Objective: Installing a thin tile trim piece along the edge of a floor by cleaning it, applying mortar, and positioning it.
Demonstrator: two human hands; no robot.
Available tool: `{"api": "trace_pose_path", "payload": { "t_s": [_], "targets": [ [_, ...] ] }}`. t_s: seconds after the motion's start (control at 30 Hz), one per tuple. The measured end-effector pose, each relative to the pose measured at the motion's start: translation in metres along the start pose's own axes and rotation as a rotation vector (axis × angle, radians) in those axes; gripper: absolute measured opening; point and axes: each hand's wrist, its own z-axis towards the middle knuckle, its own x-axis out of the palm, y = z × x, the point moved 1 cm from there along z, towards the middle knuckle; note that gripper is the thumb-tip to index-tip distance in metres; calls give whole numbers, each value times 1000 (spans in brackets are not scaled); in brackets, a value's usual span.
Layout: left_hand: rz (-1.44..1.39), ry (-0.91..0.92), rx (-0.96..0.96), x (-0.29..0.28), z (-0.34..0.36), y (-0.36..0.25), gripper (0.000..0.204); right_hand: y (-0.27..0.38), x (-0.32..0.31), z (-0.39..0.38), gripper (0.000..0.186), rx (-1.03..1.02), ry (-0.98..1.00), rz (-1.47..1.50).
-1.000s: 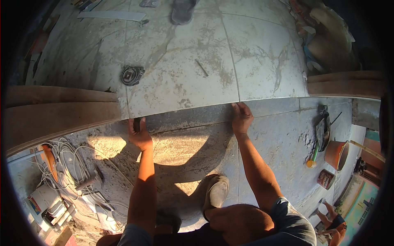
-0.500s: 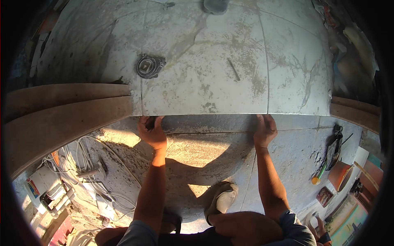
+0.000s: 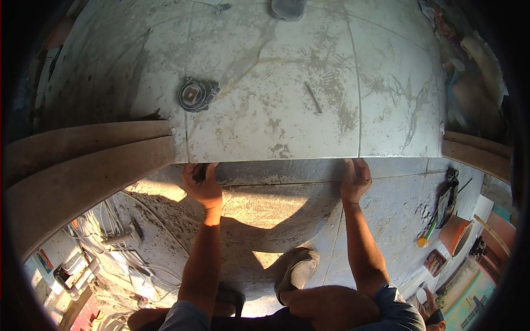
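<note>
A pale, dirt-smeared tile (image 3: 248, 129) lies with its front edge at a raised doorway step. Under its left front corner is my left hand (image 3: 202, 187), fingers curled and thumb up against the edge. My right hand (image 3: 356, 182) is closed in the same way at the right corner, by the grout line. Both sets of fingertips are partly hidden at the edge. Between the hands runs a shaded grey strip (image 3: 281, 171) below the tile. On the tile rest a coiled tape measure (image 3: 194, 95) and a thin rod, perhaps a pencil (image 3: 313, 98).
Wooden door frame pieces (image 3: 94, 165) (image 3: 477, 154) flank the step. Cables and a hammer (image 3: 124, 234) lie at lower left. A tool with a green and yellow handle (image 3: 433, 229) is at right. My shoe (image 3: 302, 270) stands on the lower floor. A grey object (image 3: 288, 8) sits far back.
The view has shifted slightly, so the step edge appears a little lower. Both hands stay at the same corners of the tile edge.
</note>
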Motion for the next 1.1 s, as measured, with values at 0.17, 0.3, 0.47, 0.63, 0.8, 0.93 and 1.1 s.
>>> {"api": "trace_pose_path", "payload": {
  "t_s": [0.17, 0.3, 0.47, 0.63, 0.8, 0.93, 1.1],
  "targets": [
    [-6, 2, 6, 2, -1, 1, 38, 8, -1, -1, 20, -32, 11, -22],
    [17, 20, 36, 2, -2, -1, 41, 17, 0, -1, 20, -32, 46, 35],
    [265, 1, 147, 2, -1, -4, 48, 24, 2, 1, 22, 2, 63, -23],
    [346, -12, 169, 1, 2, 2, 43, 25, 3, 4, 24, -81, 24, -153],
    [312, -23, 188, 1, 2, 9, 42, 19, -1, 2, 24, -123, 13, -250],
    [352, -29, 184, 2, 3, 7, 46, 16, -2, 0, 27, -29, 23, -78],
    [391, -29, 206, 2, 2, 2, 47, 18, -4, 1, 26, 29, 48, 8]
  ]
}}
